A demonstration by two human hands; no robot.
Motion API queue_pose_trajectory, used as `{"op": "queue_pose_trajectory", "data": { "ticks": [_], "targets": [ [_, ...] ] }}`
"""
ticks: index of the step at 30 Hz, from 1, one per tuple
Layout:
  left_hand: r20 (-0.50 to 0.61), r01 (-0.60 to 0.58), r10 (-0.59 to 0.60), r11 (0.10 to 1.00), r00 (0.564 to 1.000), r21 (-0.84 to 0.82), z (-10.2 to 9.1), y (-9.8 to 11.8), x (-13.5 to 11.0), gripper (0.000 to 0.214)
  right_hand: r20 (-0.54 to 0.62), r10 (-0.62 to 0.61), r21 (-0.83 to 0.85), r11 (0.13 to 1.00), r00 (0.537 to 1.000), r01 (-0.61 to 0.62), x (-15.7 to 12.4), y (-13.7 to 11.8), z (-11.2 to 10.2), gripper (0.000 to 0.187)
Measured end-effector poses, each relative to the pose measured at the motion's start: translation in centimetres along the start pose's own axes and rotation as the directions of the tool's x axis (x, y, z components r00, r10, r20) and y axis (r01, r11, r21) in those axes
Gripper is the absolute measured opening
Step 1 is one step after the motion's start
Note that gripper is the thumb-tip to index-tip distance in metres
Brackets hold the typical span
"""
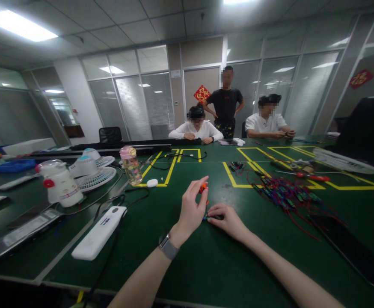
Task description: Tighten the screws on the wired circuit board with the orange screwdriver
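In the middle of the head view, my left hand [191, 206], with a watch on its wrist, closes around a slim orange-and-black tool [203, 187]. The tool looks like a small screwdriver and stands upright, with its thin dark lower end pointing down to the table. My fingers cover much of it. Just to the right, my right hand [228, 219] has its thumb and fingertips pinched at a tiny bluish-green piece [205, 217], seemingly a circuit board, beneath the tool's lower end. Fingers hide most of that piece.
A heap of circuit boards with red and blue wires [285, 194] lies at right, by a red-handled screwdriver [313, 177]. At left are a white power strip-like box [99, 233], a drinking bottle [131, 166] and fans [93, 177]. Two people sit opposite; another stands.
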State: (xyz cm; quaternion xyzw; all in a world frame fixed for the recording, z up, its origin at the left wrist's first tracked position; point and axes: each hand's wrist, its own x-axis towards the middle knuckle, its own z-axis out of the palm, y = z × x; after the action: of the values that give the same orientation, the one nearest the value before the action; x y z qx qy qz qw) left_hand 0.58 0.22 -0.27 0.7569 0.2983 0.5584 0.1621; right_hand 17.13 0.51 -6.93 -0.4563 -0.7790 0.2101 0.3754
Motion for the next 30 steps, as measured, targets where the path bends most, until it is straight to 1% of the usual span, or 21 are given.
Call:
{"op": "queue_pose_trajectory", "data": {
  "ticks": [6,11,17,21,24,28,30],
  "targets": [
    [-0.002,0.038,-0.038,0.999,0.999,-0.029,-0.2,-0.5,0.2,0.034,-0.008,0.013,-0.025,1.0,1.0,-0.013,0.3,0.4,0.2,0.012],
    [0.05,0.063,-0.059,0.994,0.997,-0.094,-0.7,-0.4,0.5,0.037,-0.003,0.024,-0.048,0.999,1.0,-0.024,0.3,0.2,0.2,0.011],
    [0.045,0.071,-0.066,0.988,0.997,-0.14,-0.7,-0.9,0.7,0.037,0.013,0.018,-0.029,0.999,1.0,-0.018,0.3,0.1,-0.1,0.012],
    [0.028,0.099,-0.095,0.979,0.995,-0.177,-0.8,-1.6,0.8,0.035,0.032,0.042,0.002,0.999,0.999,-0.042,0.2,0.1,-0.3,0.013],
    [0.04,0.118,-0.113,0.977,0.993,-0.175,-1.0,-2.0,1.0,0.032,0.021,0.064,0.007,0.998,0.998,-0.064,0.1,0.2,-0.4,0.014],
    [0.034,0.107,-0.102,0.966,0.994,-0.237,-1.0,-1.8,1.1,0.037,0.024,0.061,-0.009,0.998,0.998,-0.061,0.0,0.2,-0.5,0.015],
    [0.021,0.082,-0.08,0.978,0.997,-0.19,-1.1,-1.3,1.1,0.035,0.029,0.059,-0.012,0.998,0.998,-0.059,0.0,0.1,-0.6,0.015]
  ]
}}
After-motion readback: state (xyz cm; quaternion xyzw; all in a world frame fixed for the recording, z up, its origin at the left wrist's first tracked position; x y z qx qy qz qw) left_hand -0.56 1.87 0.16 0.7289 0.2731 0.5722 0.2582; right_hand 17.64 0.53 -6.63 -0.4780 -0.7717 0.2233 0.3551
